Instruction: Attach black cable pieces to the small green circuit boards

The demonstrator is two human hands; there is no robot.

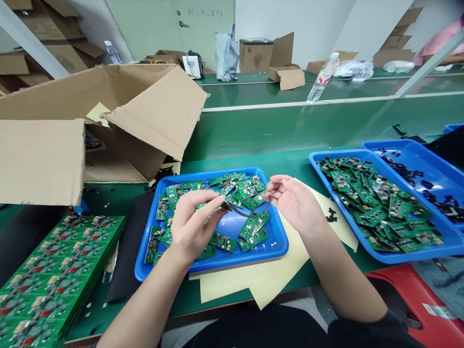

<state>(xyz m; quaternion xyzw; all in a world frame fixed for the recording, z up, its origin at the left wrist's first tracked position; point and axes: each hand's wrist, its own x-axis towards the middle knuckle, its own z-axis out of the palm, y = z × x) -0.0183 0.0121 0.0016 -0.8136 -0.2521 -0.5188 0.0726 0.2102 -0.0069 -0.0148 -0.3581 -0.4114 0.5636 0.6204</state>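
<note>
My left hand [195,224] is closed over the blue tray [213,265], its thumb and fingers pinching a thin dark strip [237,210] that points toward my other hand. Whether this strip is a board seen edge-on, I cannot tell. At the tray's right side my right hand [295,205] is raised, palm turned inward and fingers curled together; a small blurred bit shows at its fingertips. Below both hands, small green circuit boards [253,224] lie loose in the tray, with a few tiny pale bits near its front right corner.
Stacked green board panels [61,270] lie at left beside a black pad [128,251]. An open cardboard box [152,106] stands behind. At right, another blue tray [387,256] holds many boards. Yellowish paper [232,285] and a black scrap [331,215] lie nearby.
</note>
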